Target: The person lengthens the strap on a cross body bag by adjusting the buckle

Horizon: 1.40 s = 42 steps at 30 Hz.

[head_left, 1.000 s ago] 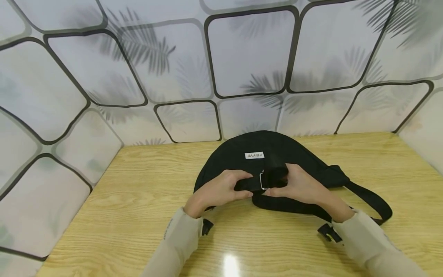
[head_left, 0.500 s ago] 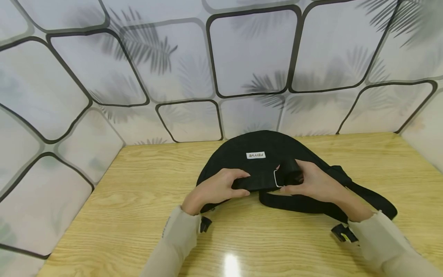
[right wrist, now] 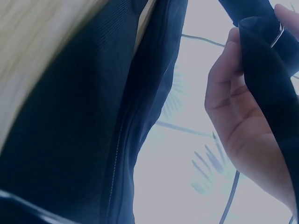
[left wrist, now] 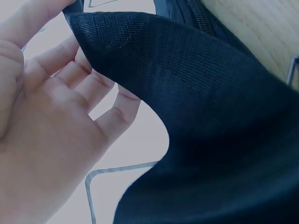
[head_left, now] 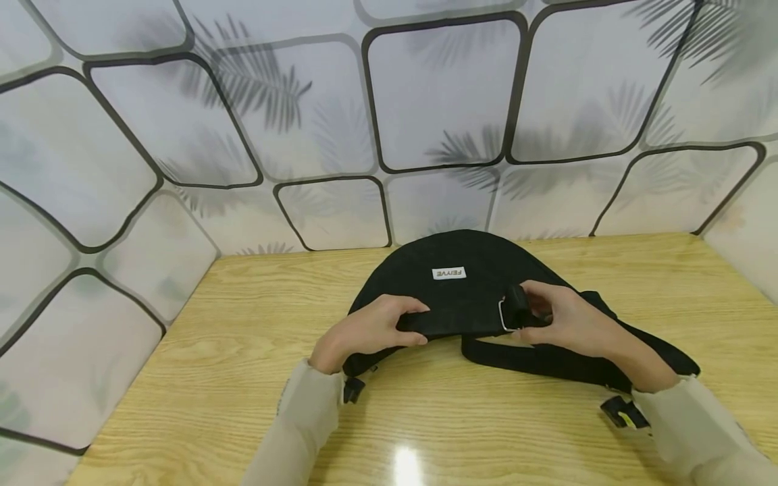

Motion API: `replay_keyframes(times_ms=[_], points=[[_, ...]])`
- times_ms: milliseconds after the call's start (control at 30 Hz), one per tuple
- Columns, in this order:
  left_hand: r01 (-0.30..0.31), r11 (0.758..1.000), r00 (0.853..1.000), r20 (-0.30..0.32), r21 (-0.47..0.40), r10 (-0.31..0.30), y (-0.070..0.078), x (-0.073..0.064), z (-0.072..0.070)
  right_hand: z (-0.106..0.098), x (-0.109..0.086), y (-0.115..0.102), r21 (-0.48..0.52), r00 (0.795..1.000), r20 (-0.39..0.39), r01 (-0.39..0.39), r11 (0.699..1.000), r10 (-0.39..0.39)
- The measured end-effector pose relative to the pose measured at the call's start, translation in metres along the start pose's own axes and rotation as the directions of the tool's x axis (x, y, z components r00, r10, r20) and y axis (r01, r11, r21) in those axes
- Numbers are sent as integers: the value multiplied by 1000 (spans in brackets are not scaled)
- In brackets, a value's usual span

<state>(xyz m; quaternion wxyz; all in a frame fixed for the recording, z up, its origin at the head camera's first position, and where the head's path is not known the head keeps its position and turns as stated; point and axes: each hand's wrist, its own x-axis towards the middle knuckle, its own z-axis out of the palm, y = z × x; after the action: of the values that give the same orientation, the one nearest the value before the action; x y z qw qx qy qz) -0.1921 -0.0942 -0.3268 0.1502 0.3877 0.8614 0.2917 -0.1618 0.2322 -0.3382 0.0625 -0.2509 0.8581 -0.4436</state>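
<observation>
A black waist bag [head_left: 468, 251] with a small white label [head_left: 448, 273] lies on the table. In front of it, my left hand [head_left: 372, 331] pinches the bag's wide black strap [head_left: 452, 322] between thumb and fingers. The strap [left wrist: 187, 79] curves broadly past the palm in the left wrist view. Farther right, my right hand [head_left: 577, 320] pinches the strap beside a silver slide adjuster [head_left: 502, 316], where the webbing folds into a loop. Fingers [right wrist: 224, 79] of that hand lie behind the folded strap [right wrist: 266, 70] in the right wrist view.
One black plastic buckle end [head_left: 353, 390] rests by the left sleeve, another [head_left: 625, 413] by the right sleeve. More strap [head_left: 529, 358] trails over the wooden table [head_left: 255, 304] at right. Patterned panels [head_left: 437, 94] stand behind and at the left.
My right hand has moved right, with the adjuster sliding along the strap away from my left hand. The flat stretch between the hands is longer, and the loop at my right hand looks smaller.
</observation>
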Motion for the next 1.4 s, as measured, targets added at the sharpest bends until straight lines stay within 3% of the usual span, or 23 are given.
replay_keyframes(times_ms=[267,500,867,1400], points=[[-12,1000,1000,10,28,11,-5,-4,-3,-4,-5,5,-30,1000,-6,-14,999,14],[19,1000,999,42,20,-20,-2,-7,-8,-6,-8,10,-43,1000,8,7,999,-6],[82,996,996,24,-28,-81,-12,-12,-15,-11,-13,14,-114,999,-34,-24,993,21],[127,990,992,34,-53,-125,-18,-21,-23,-19,-21,26,-104,1000,-21,-13,995,11]])
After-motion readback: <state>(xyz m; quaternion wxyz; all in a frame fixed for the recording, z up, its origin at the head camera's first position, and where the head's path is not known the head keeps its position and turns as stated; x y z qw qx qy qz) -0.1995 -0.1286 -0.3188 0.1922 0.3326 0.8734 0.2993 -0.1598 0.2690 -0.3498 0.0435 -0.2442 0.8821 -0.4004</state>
